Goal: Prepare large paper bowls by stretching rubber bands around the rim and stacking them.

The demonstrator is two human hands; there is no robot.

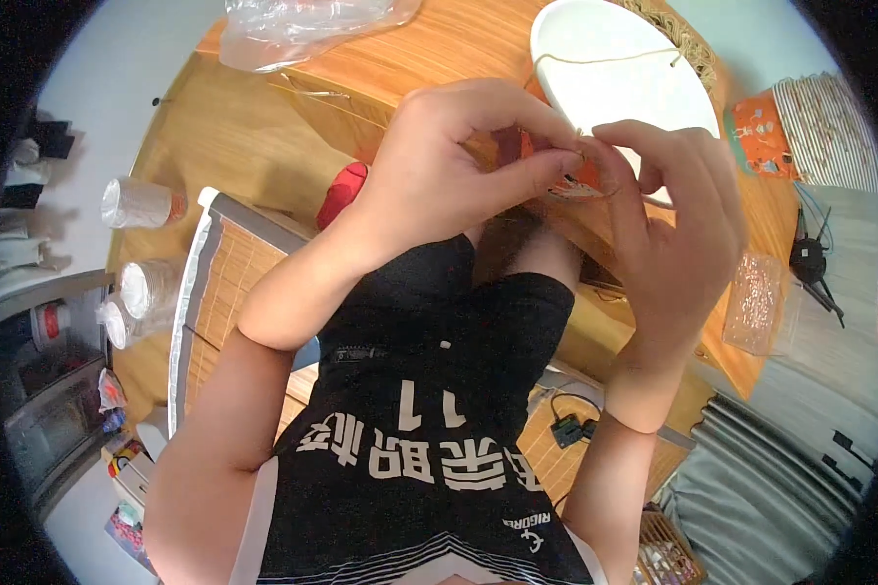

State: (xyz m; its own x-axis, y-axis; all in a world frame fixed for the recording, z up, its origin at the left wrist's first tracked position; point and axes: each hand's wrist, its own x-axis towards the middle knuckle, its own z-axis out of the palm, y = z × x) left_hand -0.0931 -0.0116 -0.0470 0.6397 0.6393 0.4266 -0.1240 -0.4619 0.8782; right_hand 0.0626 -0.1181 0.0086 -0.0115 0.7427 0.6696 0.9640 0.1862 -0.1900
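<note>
- Piece (583,182), orange with a pale lower rim, is sitting between the two hands, in front of the near edge of the white disc; fingers are hiding much of it, so its full shape is not showing.
- Left hand (473,146) is grasping the piece, thumb and bent fingers pinching it from the left.
- Right hand (678,190) is meeting it from the other side, thumb resting against it; whether the fingertips are clamping it too, I cannot tell.
- White disc (629,88) is lying on the table (458,54) just beyond the hands.
- Tan cord (610,60) is running across the disc.
- Rope coil (688,39) is lying along the disc's far edge.
- Clear bag (307,29) is resting at the table's far left.
- Cup stack (824,132), white with an orange end, is lying to the right.
- Clear pack (751,302) is lying near the table's right edge.
- Red thing (343,195) is showing beside the left wrist.
- Wrapped cups (148,290) are standing farther left.
- Grey curtain (751,497) is hanging at lower right.
</note>
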